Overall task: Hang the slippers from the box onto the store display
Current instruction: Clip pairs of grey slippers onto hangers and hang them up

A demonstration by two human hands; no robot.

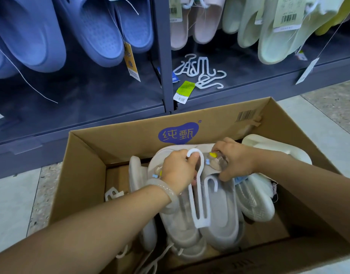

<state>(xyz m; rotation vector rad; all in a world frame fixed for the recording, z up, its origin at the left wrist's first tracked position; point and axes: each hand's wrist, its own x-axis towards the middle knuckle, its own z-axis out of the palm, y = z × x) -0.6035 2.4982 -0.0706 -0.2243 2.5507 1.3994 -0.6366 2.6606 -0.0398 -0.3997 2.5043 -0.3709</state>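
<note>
Grey-blue store display (166, 56) shelving fills the background, standing on a pale speckled floor (16, 196), and an open cardboard box (87, 167) sits on that floor right in front of it. Beyond the box's far left corner, blue slippers (103, 34) hang on the display; beyond its far wall hang pink slippers (192, 22), and beyond its far right corner pale green slippers (276, 34). Loose white hangers (199, 70) and a green tag (185, 91) lie on the display's bottom shelf, just behind the box's far wall.

Inside the box, a pair of beige slippers (219, 218) lies in the middle, with cream slippers (257, 198) packed against its right side and another pale slipper (136, 175) standing on edge towards the box's left wall. The left hand (178, 171), a translucent bangle (166, 194) on its wrist, grips the hooked top of a white hanger (201, 194) that lies over the beige pair. The right hand (235, 157) pinches the toe end of the beige pair, near the box's far wall, fingers curled round it.
</note>
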